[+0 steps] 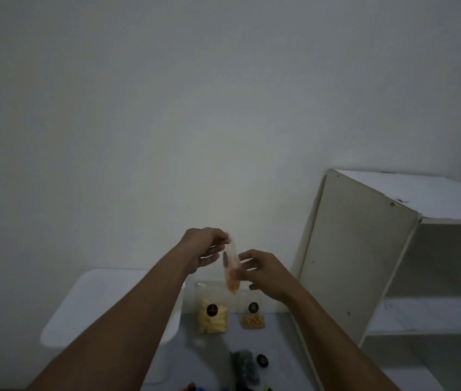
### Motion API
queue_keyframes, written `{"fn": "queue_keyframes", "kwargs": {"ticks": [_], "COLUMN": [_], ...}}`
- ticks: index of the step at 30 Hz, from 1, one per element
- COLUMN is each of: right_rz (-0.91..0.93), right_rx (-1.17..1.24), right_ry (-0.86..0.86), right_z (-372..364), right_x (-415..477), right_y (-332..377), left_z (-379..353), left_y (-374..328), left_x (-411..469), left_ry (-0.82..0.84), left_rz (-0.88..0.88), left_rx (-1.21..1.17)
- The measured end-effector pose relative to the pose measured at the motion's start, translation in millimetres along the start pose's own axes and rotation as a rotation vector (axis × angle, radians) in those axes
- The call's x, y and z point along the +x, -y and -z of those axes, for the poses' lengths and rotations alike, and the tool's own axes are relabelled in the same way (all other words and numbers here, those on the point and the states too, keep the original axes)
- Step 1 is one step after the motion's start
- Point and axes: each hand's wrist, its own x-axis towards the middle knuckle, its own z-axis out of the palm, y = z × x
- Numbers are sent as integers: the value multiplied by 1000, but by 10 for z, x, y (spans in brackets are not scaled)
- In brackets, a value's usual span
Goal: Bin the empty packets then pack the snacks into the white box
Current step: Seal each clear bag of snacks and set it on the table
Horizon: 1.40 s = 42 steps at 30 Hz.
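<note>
White box (pixel 94 303) lies at the far left on the grey surface (pixel 280 337), partly hidden by the left forearm and within easy reach for packing. Above it the left hand (pixel 202 248) is raised, its fingers (pixel 219 237) pinched together on the top edge of a clear packet (pixel 230 268). The packet hangs upright in the air between both hands, with only a little orange snack at its bottom end. Held up like this against the plain wall, it is probably being checked to settle bin or box. The right hand (pixel 266 273) meets it from the other side, its fingers curled and seemingly nipping its middle edge to steady it. Below, a yellow-stick packet (pixel 213 318) and a yellow-nugget packet (pixel 253 318) stand side by side, both holding snacks, likely meant for the box. Nearer the camera lie a dark packet (pixel 245 365) and a small black disc (pixel 262 360). A white shelf unit (pixel 364 263) stands at the right, apart from the hands; no bin shows.
</note>
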Motion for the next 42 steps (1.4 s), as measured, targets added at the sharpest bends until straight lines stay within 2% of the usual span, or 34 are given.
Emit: {"fn": "queue_keyframes", "kwargs": {"ticks": [3,6,9,11,13,15,17,23,26,29,33,39,42], "right_rz": [39,-7,-74,-96,-161,-230,-274,-292,-382,-473,-430,-432,-448], "right_rx": [-120,-42,34,62,123,173,202,98,119,143,24,78,32], "right_ry": [-149,-254,-269,-249,-223,-175,-122,-172,-230,-207,-191,-145,-154], "right_z": [-182,-322,-415,-470,-534,-613,-714,-1124,-1274,-1384,-1432,-1301,-1152], "right_x": [110,179,255,304,356,447,576,957,1101,1185,1245,1180,1109], "right_y": [-308,-527,-792,-998,-1222,-1454,-1680,-2200,-2406,-2546,-2657,-2704,-2690], "left_z": [-55,-83,-78,-79,-66,-43,-30,-60,-46,-54,-52,-43,-171], "left_y": [174,428,869,1218,1594,1928,2195,2676,2840,2985,3094,3119,3088], "left_x": [80,181,304,332,434,582,740,1168,1366,1516,1676,1788,1708], "left_ry": [-29,-95,-366,-477,-438,-295,-228,-432,-505,-564,-578,-579,-662], "left_rz": [-4,-51,-171,-132,-11,71,122,158,209,266,281,293,252], "left_rx": [-9,-10,154,276,355,411,397,429,445,460,529,572,581]}}
